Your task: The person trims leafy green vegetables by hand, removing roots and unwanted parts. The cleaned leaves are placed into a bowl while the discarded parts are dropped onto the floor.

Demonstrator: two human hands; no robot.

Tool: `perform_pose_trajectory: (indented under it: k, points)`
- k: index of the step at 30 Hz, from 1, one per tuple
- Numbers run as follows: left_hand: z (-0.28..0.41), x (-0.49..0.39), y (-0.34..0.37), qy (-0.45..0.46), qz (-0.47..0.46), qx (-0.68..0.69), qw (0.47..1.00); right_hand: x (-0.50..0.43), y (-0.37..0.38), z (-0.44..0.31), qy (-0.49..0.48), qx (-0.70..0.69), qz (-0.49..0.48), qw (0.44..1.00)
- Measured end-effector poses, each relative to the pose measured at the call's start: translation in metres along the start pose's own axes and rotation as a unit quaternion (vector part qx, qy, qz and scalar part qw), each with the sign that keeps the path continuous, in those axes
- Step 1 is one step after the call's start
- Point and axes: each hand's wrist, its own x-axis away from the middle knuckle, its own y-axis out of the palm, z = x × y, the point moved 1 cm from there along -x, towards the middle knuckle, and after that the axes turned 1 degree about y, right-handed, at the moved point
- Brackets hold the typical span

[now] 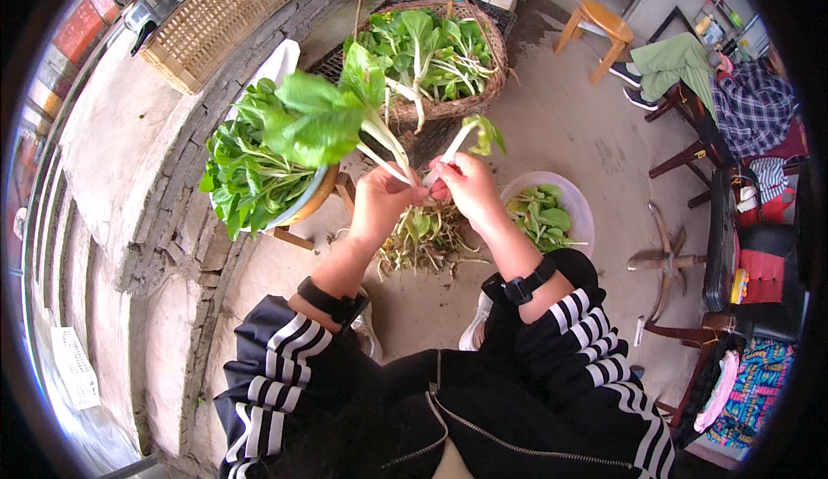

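Note:
My left hand point(383, 196) grips the base of a leafy green plant point(381, 131) with white stalks, its broad leaves blurred. Close beside it, my right hand point(467, 185) pinches a single white stalk point(458, 143) with a curled, yellowish leaf. The fingertips of both hands meet at the plant's base. Below them on the floor lies a heap of roots and trimmed leaves point(427, 240). Ahead stands a wicker basket point(446, 111) full of unsorted-looking greens point(427, 52). Leafy greens point(259, 162) pile high in a basin point(310, 196) to the left.
A pale plastic basin point(582, 210) with some greens stands right of my hands. Concrete steps point(162, 349) and a rectangular woven basket point(213, 26) are on the left. Rightward are a wooden stool point(596, 23), a seated person point(679, 71) and a chair base point(669, 260).

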Motion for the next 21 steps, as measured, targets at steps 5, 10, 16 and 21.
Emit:
perform_pose_trajectory:
  k: [5, 10, 16, 21]
  points:
    - [-0.005, 0.000, 0.000, 0.025, -0.012, 0.002, 1.000, -0.003, -0.005, 0.006, 0.047, -0.046, -0.005, 0.998]
    - [-0.007, 0.004, -0.002, -0.011, 0.032, -0.028, 0.999, -0.010, -0.033, -0.018, -0.043, -0.017, 0.132, 0.990]
    - [-0.002, 0.004, -0.001, -0.020, 0.074, -0.110, 0.991, 0.006, -0.016, -0.020, -0.072, -0.003, 0.026, 0.997]
    - [0.000, 0.006, 0.007, 0.015, 0.109, -0.255, 0.961, 0.014, 0.001, -0.020, -0.010, -0.066, -0.048, 0.997]
